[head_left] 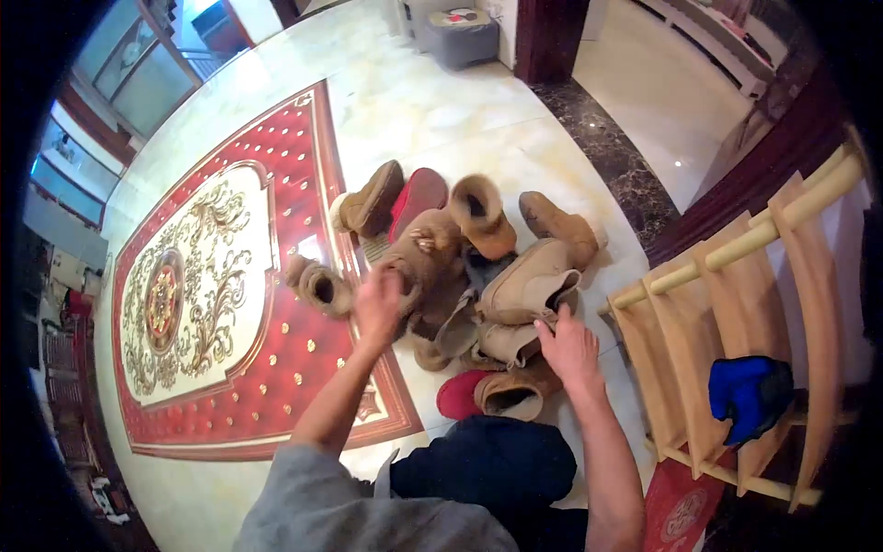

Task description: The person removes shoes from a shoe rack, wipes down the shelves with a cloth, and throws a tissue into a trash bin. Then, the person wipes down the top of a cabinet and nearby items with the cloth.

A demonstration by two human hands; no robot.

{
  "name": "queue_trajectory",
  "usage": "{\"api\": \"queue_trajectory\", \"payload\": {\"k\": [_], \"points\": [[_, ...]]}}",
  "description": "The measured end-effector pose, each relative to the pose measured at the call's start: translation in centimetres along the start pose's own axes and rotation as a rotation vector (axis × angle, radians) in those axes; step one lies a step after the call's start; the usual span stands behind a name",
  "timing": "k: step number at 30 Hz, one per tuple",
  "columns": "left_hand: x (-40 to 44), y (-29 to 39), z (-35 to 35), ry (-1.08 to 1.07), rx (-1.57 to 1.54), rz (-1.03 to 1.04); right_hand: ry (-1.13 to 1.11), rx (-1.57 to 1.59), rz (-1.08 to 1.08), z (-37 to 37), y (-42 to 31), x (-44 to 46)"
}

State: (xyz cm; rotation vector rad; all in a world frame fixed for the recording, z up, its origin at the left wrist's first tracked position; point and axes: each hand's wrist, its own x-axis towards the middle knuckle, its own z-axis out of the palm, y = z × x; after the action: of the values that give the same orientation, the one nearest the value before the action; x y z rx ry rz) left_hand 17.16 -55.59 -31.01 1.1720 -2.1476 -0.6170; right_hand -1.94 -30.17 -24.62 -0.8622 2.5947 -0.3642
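Note:
A heap of brown and tan boots lies on the pale floor in front of me. My right hand (568, 348) has its fingers closed on the collar of a beige ankle boot (520, 287) on the right of the heap. My left hand (378, 308), blurred, is at the side of a brown boot (428, 248); its grip cannot be made out. A small tan boot (324, 289) lies left of that hand. Behind stand an upright tan boot (483, 221), a red-soled shoe (421, 198) and a brown boot (375, 202). Closest to my knees is another brown boot (515, 397).
A wooden slatted rack (681, 340) stands at the right, with a blue and black item (750, 396) on it. A red patterned floor panel (303, 368) spreads to the left. A grey stool (462, 39) and a dark door post (550, 41) are at the back.

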Motion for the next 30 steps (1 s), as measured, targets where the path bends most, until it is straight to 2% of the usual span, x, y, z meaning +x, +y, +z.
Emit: {"api": "queue_trajectory", "payload": {"k": [1, 2, 4, 5, 6, 8, 9, 12, 13, 14, 15, 16, 18, 19, 20, 21, 22, 23, 25, 28, 29, 30], "points": [[0.3, -3.4, -0.4, 0.111, -0.082, -0.121, 0.032, 0.007, -0.024, -0.5, -0.4, -0.2], [0.7, -6.0, -0.6, 0.243, -0.135, -0.231, 0.153, -0.044, -0.063, 0.0, -0.5, -0.3], [0.6, -13.4, -0.8, 0.198, 0.164, -0.304, 0.189, -0.062, -0.049, -0.6, -1.3, -0.4], [0.7, -16.3, -0.9, 0.048, 0.298, -0.380, 0.202, -0.046, -0.055, -0.5, -1.3, -0.1], [0.3, -17.2, -1.9, -0.156, 0.365, -0.353, 0.214, -0.032, -0.062, -0.4, -1.2, 0.1], [-0.4, -25.6, -0.9, -0.519, 0.494, -0.245, 0.193, -0.023, -0.074, 0.0, -0.4, 0.2], [-0.8, -26.4, -0.5, -0.594, 0.550, -0.182, 0.158, -0.028, -0.081, 0.3, 0.4, 0.3], [-1.6, -25.6, 1.4, -0.485, 0.580, -0.304, 0.107, 0.020, -0.061, 0.0, 1.4, -0.6], [-1.5, -22.7, 0.6, -0.482, 0.712, -0.251, 0.101, 0.047, -0.050, -0.3, 1.4, -1.2], [-1.9, -24.8, 1.7, -0.290, 0.823, -0.038, 0.093, 0.098, -0.028, -0.6, 1.6, -1.8], [-2.1, -26.8, 2.5, -0.361, 0.844, -0.063, 0.086, 0.146, -0.001, -0.9, 2.0, -2.5], [-2.0, -26.6, 2.5, -0.436, 0.860, -0.087, 0.079, 0.190, 0.030, -1.1, 2.7, -3.2], [-0.8, -25.3, 1.3, -0.373, 0.742, 0.121, 0.079, 0.183, 0.042, -1.1, 4.5, -4.5], [1.0, -24.4, 0.8, -0.350, 0.672, 0.109, 0.058, 0.177, 0.055, -1.4, 5.1, -5.3], [2.8, -21.2, -0.7, -0.196, 0.528, 0.154, 0.037, 0.174, 0.067, -1.5, 5.4, -5.8], [5.3, -19.7, -1.8, -0.151, 0.342, -0.052, 0.061, 0.171, 0.036, -1.5, 5.6, -6.1], [7.2, -16.3, -3.6, 0.006, 0.370, 0.051, 0.150, 0.212, -0.067, -1.5, 5.2, -6.1], [9.4, -17.5, -3.8, 0.069, 0.047, 0.074, 0.239, 0.253, -0.171, -1.5, 4.3, -5.9], [10.6, -9.0, -7.7, -0.023, 0.000, -0.031, 0.372, 0.318, -0.322, -1.7, 1.7, -5.1], [8.6, -2.0, -9.1, -0.044, -0.152, 0.184, 0.440, 0.358, -0.462, -3.1, -3.7, -2.9], [7.7, -0.3, -9.4, -0.067, -0.156, 0.373, 0.429, 0.355, -0.505, -3.4, -5.2, -2.1], [6.4, 1.5, -9.8, -0.202, -0.286, 0.308, 0.420, 0.350, -0.546, -3.6, -6.7, -1.4]]}}
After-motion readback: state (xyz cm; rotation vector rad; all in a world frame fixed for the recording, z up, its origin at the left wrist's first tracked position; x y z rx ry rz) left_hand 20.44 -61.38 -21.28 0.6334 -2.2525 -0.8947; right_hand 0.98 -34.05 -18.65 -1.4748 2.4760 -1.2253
